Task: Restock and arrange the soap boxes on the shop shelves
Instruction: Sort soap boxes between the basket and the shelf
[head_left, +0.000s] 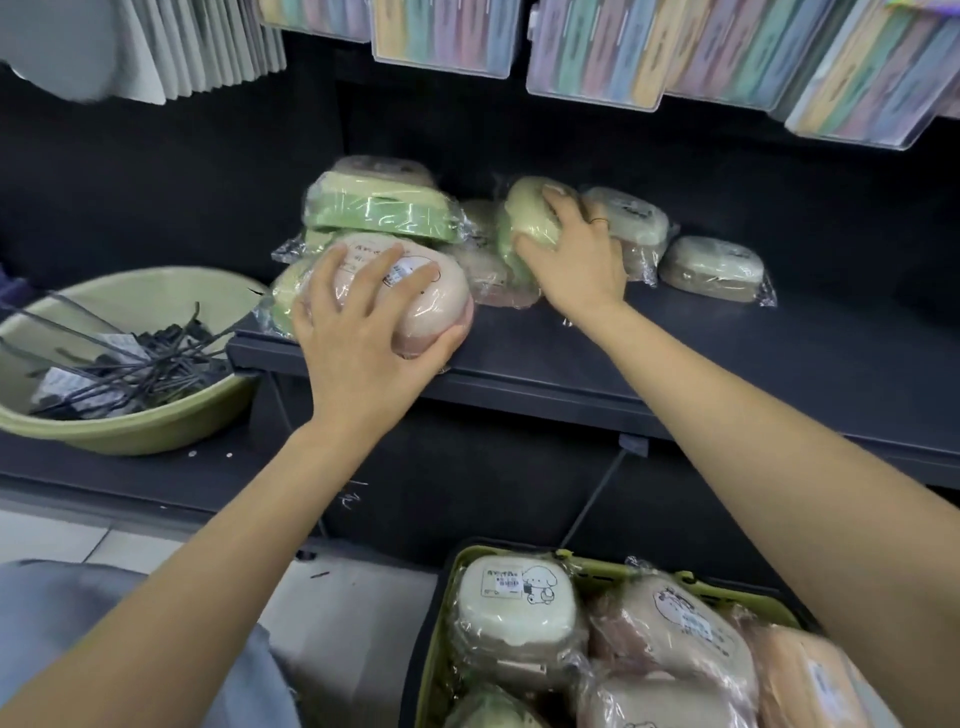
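Observation:
Several plastic-wrapped soap boxes lie on the dark shelf (675, 364). My left hand (358, 332) grips a pink soap box (441, 306) at the shelf's front left, fingers spread over its top and thumb under its front. Behind it sits a green soap box (384, 210) on a small pile. My right hand (576, 254) holds a pale green soap box (530, 213) tilted on its edge in the middle of the shelf. Two beige soap boxes (711, 267) lie to its right. A green basket (441, 639) at the bottom holds several more wrapped boxes.
A green basin (130, 431) with black hooks and tags stands on the lower shelf at left. Clear cases of coloured items (597, 47) hang above the shelf. Pale floor tiles show at bottom left.

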